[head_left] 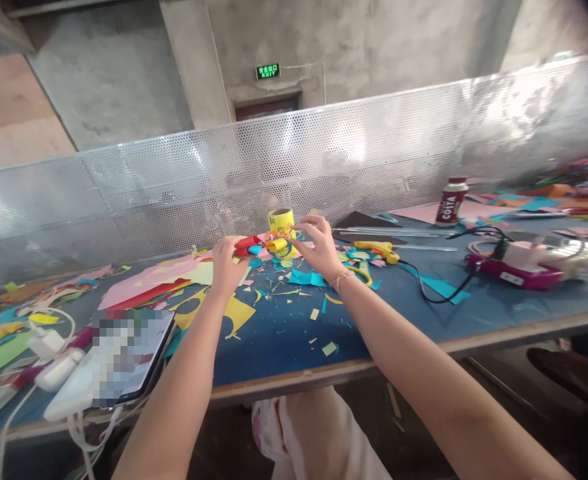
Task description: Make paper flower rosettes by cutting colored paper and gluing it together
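Note:
My left hand is closed on a small folded paper craft of red, blue and yellow pieces, held above the table. To its right, my right hand has thumb and fingers apart. Its fingertips are close to the yellow end of the craft; whether they touch it I cannot tell. Just behind the craft stands a yellow printed tape roll. Small paper scraps lie below the hands. Yellow-handled scissors rest beside my right wrist.
A yellow glue gun with a black cord lies right, near a purple power strip. A bottle stands behind. Cut yellow paper, pink sheets and a phone are left. A perforated metal panel borders the back.

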Tool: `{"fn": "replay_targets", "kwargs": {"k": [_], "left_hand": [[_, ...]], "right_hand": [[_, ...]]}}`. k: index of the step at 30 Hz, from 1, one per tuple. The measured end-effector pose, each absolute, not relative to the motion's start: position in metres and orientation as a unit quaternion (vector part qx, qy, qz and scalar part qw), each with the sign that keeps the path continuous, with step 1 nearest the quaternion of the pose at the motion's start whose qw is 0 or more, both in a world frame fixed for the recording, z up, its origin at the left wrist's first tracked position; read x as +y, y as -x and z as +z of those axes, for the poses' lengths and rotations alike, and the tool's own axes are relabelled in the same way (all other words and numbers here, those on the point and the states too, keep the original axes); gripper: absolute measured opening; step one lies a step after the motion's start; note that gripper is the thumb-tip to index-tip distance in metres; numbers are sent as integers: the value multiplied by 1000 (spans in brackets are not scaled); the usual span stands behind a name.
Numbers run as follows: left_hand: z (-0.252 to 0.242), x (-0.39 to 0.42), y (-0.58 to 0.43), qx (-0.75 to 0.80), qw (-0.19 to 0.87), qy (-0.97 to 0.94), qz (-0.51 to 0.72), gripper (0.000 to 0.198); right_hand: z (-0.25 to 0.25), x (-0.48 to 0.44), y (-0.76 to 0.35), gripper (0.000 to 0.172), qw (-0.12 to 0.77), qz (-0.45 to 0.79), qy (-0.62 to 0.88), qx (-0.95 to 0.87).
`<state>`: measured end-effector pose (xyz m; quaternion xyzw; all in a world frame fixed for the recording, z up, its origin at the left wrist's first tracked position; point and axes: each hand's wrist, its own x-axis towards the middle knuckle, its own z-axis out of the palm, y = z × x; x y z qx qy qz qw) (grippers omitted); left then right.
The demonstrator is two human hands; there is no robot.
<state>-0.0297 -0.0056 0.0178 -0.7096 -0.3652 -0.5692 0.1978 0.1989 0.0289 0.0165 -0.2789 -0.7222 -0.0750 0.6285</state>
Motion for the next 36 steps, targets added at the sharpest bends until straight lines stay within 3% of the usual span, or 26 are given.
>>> {"fn": "replay_targets", "kwargs": {"k": [10,16,21,31,36], "left_hand": [[13,-6,27,-358,248,711,-552,35],[8,-5,26,-384,279,714,-515,35],[6,-6,26,-397,294,704,-510,36],[8,-5,28,-383,322,696,-514,36],[8,-6,27,-367,316,696,-530,35]], "right_hand": [[13,24,-197,11,577,-58,231,-781],[11,28,-195,20,579,-74,258,-770],[7,34,-194,11,596,-76,299,-742],[3,35,-191,34,605,-29,296,-739],[0,36,-189,37,610,23,295,-735]]}}
